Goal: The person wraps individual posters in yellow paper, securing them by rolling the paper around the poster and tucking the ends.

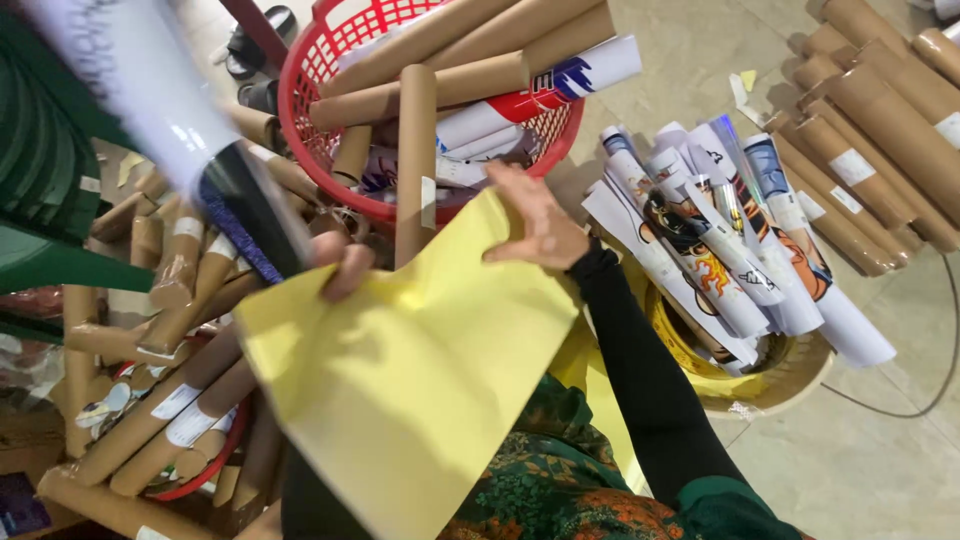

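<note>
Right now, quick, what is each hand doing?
Left hand: closed on the left edge of the yellow sheet, beside a rolled poster.
Right hand: pinching the yellow sheet's top edge.

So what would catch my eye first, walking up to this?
Probably the big yellow paper sheet in the middle, held by the left hand and right hand. Above it sits a red basket stuffed with cardboard tubes, and at right a yellow basket of rolled posters.
</note>
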